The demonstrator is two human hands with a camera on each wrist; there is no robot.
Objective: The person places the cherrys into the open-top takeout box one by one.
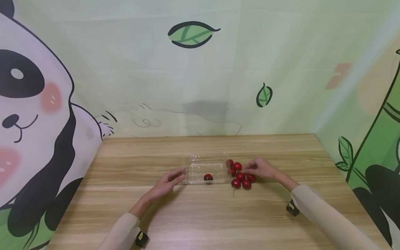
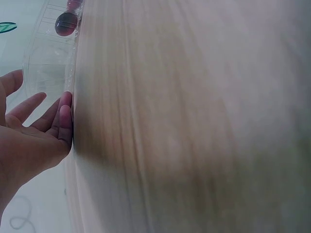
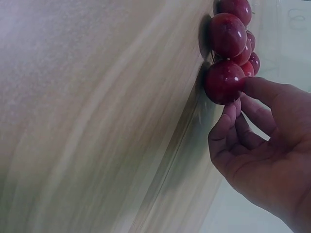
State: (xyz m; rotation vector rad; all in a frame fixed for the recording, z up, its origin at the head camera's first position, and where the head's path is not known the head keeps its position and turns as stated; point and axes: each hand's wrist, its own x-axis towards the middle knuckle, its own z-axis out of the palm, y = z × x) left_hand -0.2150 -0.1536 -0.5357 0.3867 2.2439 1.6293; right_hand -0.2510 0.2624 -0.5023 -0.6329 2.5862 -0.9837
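Left hand: reaching to the left end of the clear box, bending softly, holding thumb and fingers apart; making a loose, wide grip beside thin plastic.
Right hand: dipping thumb and fingertips in among the loose cherries; putting the thumb right up against a fat, shiny one; hiding part of the grip, so cannot tell if pinching or just touching.
Clear box: lying in the middle of the desk, glinting with tiny white spots, letting the wood show through.
Lone cherry: sitting inside the clear box near the front side, looking round and smooth, red on top and dark below.
Loose cherries: bunching together just right of the clear box, seven in all, shining deep red.
Stem: poking out from the front-left one, looking thin and bendy.
Desk: lying flat underneath, showing pale brown wood with long stripes.
Sleeves: covering both arms with plain tan cloth.
Wall cloth: hanging behind, wrinkling a little, showing a big panda and green leaves.
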